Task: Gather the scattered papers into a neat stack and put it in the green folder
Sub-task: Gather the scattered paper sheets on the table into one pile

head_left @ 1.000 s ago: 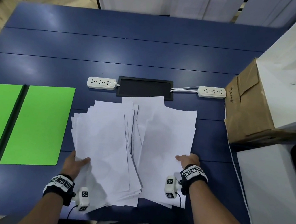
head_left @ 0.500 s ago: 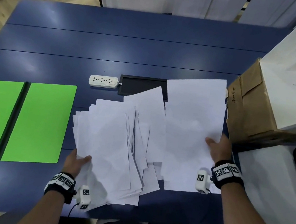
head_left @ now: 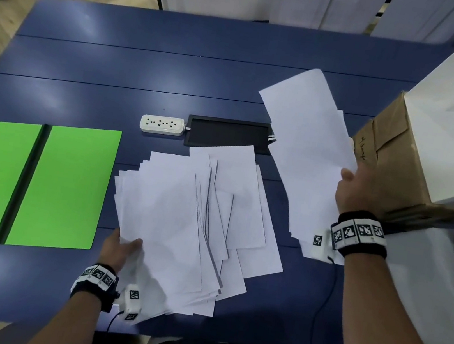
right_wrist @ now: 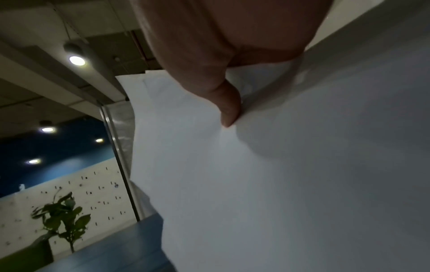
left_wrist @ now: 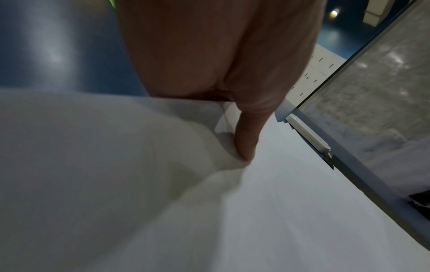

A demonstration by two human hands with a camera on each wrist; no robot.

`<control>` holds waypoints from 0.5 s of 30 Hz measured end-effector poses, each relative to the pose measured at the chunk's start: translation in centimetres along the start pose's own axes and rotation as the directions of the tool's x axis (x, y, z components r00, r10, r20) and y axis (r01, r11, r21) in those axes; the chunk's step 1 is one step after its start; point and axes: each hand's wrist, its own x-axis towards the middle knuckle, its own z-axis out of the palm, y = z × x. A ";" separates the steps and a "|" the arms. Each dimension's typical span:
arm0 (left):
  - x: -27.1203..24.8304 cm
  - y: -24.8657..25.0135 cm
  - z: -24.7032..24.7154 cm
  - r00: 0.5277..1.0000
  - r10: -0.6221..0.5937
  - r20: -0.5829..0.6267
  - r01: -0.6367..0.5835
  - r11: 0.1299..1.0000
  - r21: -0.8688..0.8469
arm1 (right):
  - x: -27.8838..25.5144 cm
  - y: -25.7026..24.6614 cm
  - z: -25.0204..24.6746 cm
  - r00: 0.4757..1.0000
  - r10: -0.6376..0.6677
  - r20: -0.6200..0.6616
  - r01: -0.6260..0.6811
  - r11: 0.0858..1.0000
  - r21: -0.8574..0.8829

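From the head view, the right hand is up off the tabletop with a small bunch of lifted sheets, pinched along their right edge and tilted, top corner leaning away to the left. These sheets hang just beside the brown cardboard box on the right. The left hand sits at the near-left edge of the fanned pile of papers, thumb on top of the uppermost sheet, the fingers hidden under the paper. That pile lies spread in the middle of the tabletop, sheets skewed at different angles. The green folder lies open and flat to the left of the pile, near it but not touching, a dark spine running down its middle. Beyond the pile there is a white power strip beside a black cable tray.

Over to the left wrist view: the left thumb presses down on white paper, which bulges up near the camera; the other fingers cannot be seen.

Right wrist view now: the right thumb clamps onto the face of the raised sheets, at least two edges showing at the top, the fingers behind them out of sight. A potted plant stands in the background.
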 end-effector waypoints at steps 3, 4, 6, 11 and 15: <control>0.1 0.0 0.1 1.000 0.001 0.000 -0.001 1.000 -0.027 | 1.2 0.6 1.2 0.995 0.008 0.095 -0.015 0.997 0.074; 0.1 -0.1 0.1 1.000 -0.008 0.001 0.008 1.000 -0.026 | 1.2 0.6 2.0 0.988 0.055 0.147 -0.073 0.990 0.118; 0.4 -0.3 0.1 1.000 -0.023 0.004 0.023 0.999 -0.029 | 0.5 0.3 4.3 0.959 0.137 0.247 -0.173 0.976 0.129; 0.6 -0.2 0.0 1.000 -0.018 0.005 0.018 1.000 -0.006 | -5.1 1.5 12.7 0.808 0.317 0.496 -0.319 0.944 -0.083; 0.2 0.4 0.1 1.000 -0.007 0.004 0.007 1.000 0.000 | -8.6 2.0 16.0 0.772 0.449 0.450 -0.384 0.893 -0.234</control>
